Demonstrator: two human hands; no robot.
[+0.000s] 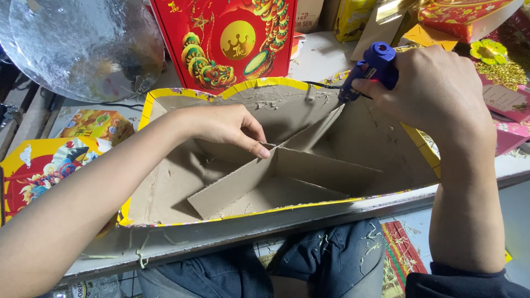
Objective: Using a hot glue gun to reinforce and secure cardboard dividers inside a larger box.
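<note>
Item: cardboard tray (165, 193) on bench (331, 55). My left hand (229, 126) pinches the divider (243, 182) upright; my right hand (436, 91) grips the glue gun (371, 67), nozzle at the seam. Best practice, I judge: hold steady.

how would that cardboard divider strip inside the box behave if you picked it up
The cardboard divider strip looks thin and flat, so probably light and fairly stiff along its length, yet easy to crease. It stands on a narrow edge, steadied by the left hand, so alone it may tip. Its matte grey surface in the cardboard tray seems unlikely to slip.
</note>
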